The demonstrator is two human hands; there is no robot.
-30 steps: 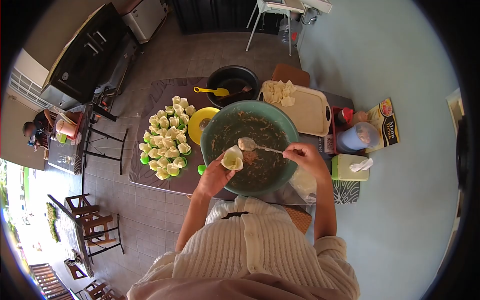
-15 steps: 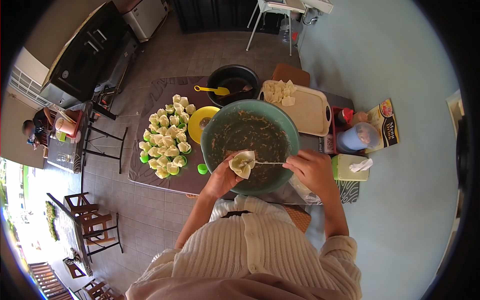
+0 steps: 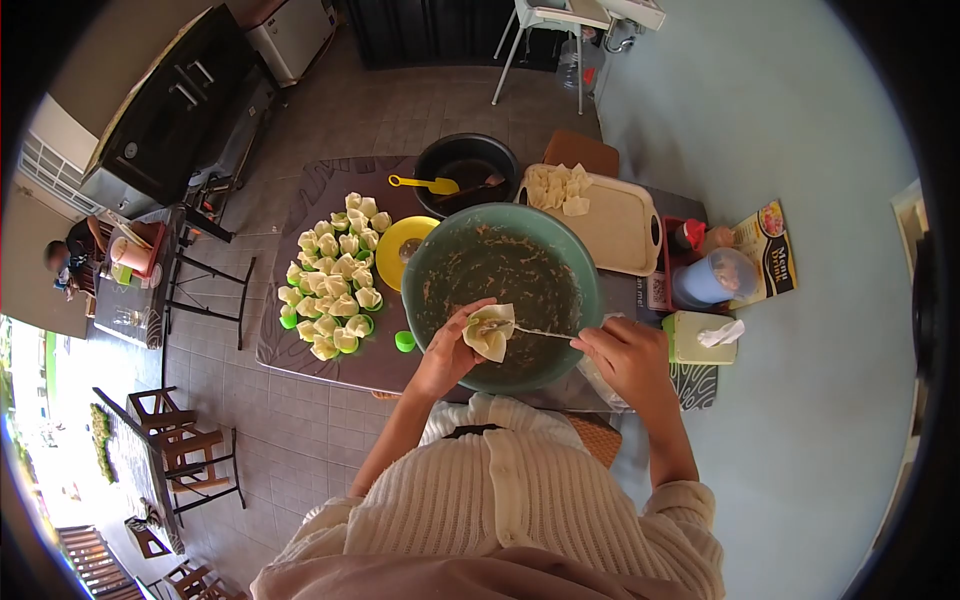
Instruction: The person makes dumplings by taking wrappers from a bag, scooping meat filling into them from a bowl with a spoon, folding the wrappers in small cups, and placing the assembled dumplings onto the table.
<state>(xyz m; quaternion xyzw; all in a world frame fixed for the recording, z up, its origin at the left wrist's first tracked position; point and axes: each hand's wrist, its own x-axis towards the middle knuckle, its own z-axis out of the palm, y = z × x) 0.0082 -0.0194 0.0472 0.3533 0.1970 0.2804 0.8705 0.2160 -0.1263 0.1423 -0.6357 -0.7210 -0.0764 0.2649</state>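
Over the near part of a green basin (image 3: 590, 265), my left hand (image 3: 448, 357) is closed around a cupped dumpling wrapper (image 3: 489, 333). My right hand (image 3: 628, 358) grips a thin metal spoon (image 3: 548, 334) by its handle end. The spoon's far end reaches into the wrapper, so its tip is hidden. Bits of pale filling smear the basin's inner wall. Left of the basin stand several filled wrappers (image 3: 340, 275) in small green cups, packed in a group. A lone green cup (image 3: 404, 341) sits close to my left hand.
A yellow plate (image 3: 390, 268) touches the basin's left side. Behind it, a black basin (image 3: 435, 155) holds a yellow spatula (image 3: 425, 184). Loose wrappers (image 3: 556, 188) lie on a cream tray (image 3: 620, 228). Condiment containers (image 3: 700, 280) and a tissue box (image 3: 690, 338) stand at right. Another person (image 3: 85, 245) sits far left.
My left hand and the wrapper have shifted slightly right, and the wrapper's open side has turned a little. The spoon now slopes slightly down towards my right hand, which has moved slightly lower.
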